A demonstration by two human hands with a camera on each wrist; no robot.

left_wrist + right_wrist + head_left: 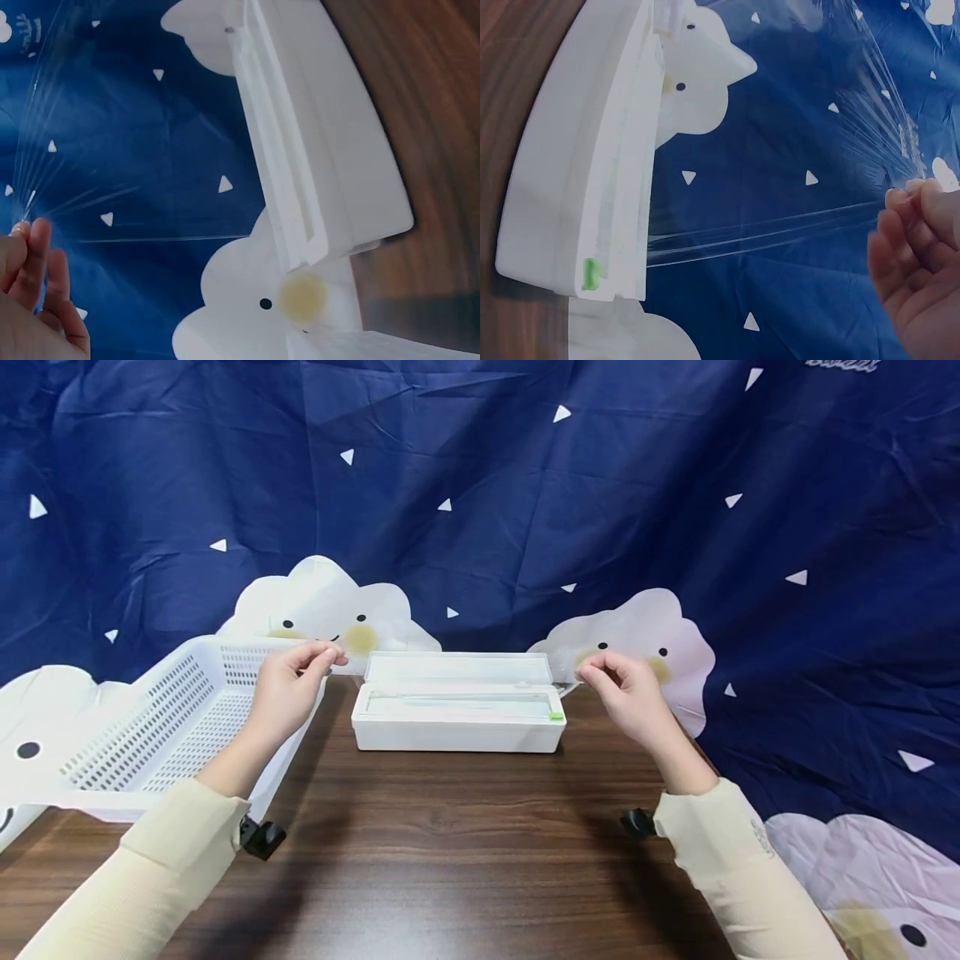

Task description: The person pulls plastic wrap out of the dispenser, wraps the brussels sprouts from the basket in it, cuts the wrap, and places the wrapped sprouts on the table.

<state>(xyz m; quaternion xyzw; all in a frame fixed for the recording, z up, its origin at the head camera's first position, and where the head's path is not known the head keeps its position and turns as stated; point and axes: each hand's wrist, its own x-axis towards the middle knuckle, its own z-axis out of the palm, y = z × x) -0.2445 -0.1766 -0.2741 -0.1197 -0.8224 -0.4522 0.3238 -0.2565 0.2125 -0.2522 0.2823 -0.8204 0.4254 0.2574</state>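
Observation:
A long white cling film dispenser (pixel 457 735) sits on the table with its clear lid (pixel 457 668) raised at the back. Clear cling film (pixel 885 127) stretches out of it, gathered into creases at its two corners. My left hand (pixel 288 689) pinches one corner between thumb and index finger, left of the dispenser and overlapping a basket in the head view. The other corner is in the thumb and fingertips of my right hand (pixel 626 702), off the dispenser's right end. On the dispenser's front right edge is a small green slider (pixel 556 716).
A white perforated plastic basket (pixel 165 693) stands at the left. Dark brown wood-grain table (pixel 450 835) spreads in front of the dispenser. Behind hangs a navy cloth (pixel 480 527) printed with clouds and white triangles. Each sleeve carries a small black device (pixel 262 837) at the wrist.

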